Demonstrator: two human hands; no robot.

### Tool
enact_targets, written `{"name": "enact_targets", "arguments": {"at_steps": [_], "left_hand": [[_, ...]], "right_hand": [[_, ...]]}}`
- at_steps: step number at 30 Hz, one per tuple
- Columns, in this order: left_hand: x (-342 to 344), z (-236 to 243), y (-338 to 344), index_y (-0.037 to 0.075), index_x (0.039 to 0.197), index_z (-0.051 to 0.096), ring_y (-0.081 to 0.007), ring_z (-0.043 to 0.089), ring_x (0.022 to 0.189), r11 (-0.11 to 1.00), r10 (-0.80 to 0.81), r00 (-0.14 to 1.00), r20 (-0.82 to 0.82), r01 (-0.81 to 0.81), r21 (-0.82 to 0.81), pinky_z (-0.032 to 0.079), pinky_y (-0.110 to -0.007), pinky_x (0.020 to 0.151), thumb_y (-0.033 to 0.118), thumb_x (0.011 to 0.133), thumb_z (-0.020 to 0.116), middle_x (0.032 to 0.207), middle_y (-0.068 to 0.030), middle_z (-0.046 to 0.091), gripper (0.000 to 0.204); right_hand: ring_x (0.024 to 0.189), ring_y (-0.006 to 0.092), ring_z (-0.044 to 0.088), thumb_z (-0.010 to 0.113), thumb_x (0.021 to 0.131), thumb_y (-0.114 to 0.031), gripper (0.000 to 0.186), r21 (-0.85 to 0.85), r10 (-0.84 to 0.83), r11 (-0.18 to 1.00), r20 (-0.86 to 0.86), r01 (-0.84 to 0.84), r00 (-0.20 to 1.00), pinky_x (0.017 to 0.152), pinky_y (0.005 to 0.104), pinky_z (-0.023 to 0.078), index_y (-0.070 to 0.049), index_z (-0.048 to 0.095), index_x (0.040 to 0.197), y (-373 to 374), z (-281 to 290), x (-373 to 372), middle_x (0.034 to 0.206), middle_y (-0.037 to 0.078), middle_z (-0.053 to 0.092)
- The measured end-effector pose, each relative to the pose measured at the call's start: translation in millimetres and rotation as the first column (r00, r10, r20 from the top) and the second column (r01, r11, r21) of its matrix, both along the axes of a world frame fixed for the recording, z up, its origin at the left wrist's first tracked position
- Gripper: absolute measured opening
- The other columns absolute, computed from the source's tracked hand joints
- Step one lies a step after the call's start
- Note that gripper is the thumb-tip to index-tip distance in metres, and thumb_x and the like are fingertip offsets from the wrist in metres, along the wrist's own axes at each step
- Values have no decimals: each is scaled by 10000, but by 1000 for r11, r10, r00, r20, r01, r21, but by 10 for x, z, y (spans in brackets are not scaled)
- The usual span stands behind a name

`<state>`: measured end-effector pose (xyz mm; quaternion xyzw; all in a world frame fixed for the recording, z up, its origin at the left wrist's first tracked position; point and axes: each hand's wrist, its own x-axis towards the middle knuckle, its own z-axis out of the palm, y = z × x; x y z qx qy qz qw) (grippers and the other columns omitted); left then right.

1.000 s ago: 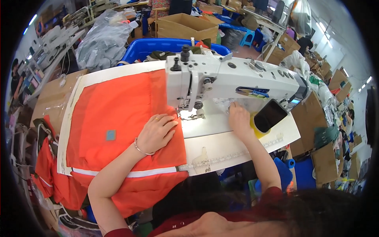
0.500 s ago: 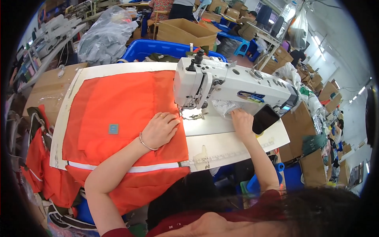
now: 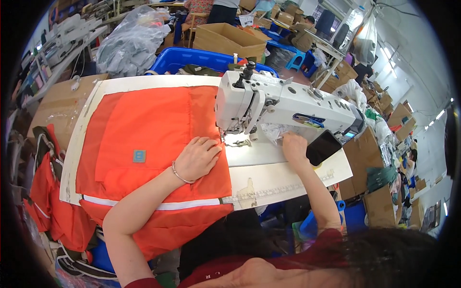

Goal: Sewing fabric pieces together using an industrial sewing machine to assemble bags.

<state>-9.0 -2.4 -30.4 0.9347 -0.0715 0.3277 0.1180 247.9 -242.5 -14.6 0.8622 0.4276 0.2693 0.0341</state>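
My left hand [image 3: 199,157] lies palm down, fingers slightly bent and apart, on orange fabric [image 3: 125,125] with a small grey-blue patch [image 3: 139,156] and a white strip near its lower edge. The fingertips rest beside the needle and presser foot of a white sewing machine [image 3: 283,103], under a bright light. Right of the needle, under the machine arm, my right hand [image 3: 295,147] has curled fingers at a crumpled clear plastic [image 3: 273,132], apparently pinching it. A black phone [image 3: 322,147] stands just right of that hand, on something yellow that is mostly hidden.
A white table extension [image 3: 254,187] carries a printed ruler. Cardboard [image 3: 65,106] and orange garments [image 3: 48,192] are at left; a blue tub [image 3: 176,59], carton [image 3: 228,38] and bagged grey items [image 3: 125,48] behind. More boxes [image 3: 355,158] are right; other people [image 3: 301,33] work in the background.
The camera view has tilted a little, shifting the machine and phone in the picture. Both hands stay in about the same places, the right still at the plastic.
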Motion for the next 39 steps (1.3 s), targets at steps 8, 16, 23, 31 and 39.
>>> {"name": "enact_targets", "arguments": {"at_steps": [8,16,23,31,39], "left_hand": [[-13,-7,21,39,996,656,-260,594,969,1000,5,999,34,-5,-16,458,-382,888,135,847,622,1015,-87,629,180],[-81,242,-76,24,1008,674,-248,638,876,876,-84,996,2,75,-477,517,-360,781,113,845,646,912,-96,673,188],[-69,286,-133,30,1002,691,-111,631,765,438,-253,963,-94,28,-899,509,-261,699,103,859,680,871,-61,678,161],[-48,291,53,81,852,666,-228,609,817,901,-214,976,23,207,-382,512,-318,677,-30,728,654,872,-37,649,167],[-2,197,180,70,840,686,-232,629,854,919,137,990,-35,-140,-369,505,-331,731,-112,680,600,923,-47,674,257]], "right_hand": [[629,197,653,682,827,-165,149,330,180,943,-426,-33,887,586,348,522,-23,704,864,-50,456,-518,740,88,675],[582,70,586,728,846,-124,152,422,486,867,-833,265,-265,469,206,420,14,706,903,385,407,-1161,738,24,661],[597,76,598,728,844,-158,177,389,405,914,-872,112,-274,482,212,432,3,710,916,655,317,-1257,770,44,686],[646,179,614,705,715,-74,248,408,817,525,4,-747,577,505,278,468,-52,665,959,717,88,-1106,868,56,660],[762,155,617,643,675,-84,234,224,806,577,-3,-786,591,501,273,480,-31,595,898,896,-94,-1015,801,48,537]]}}
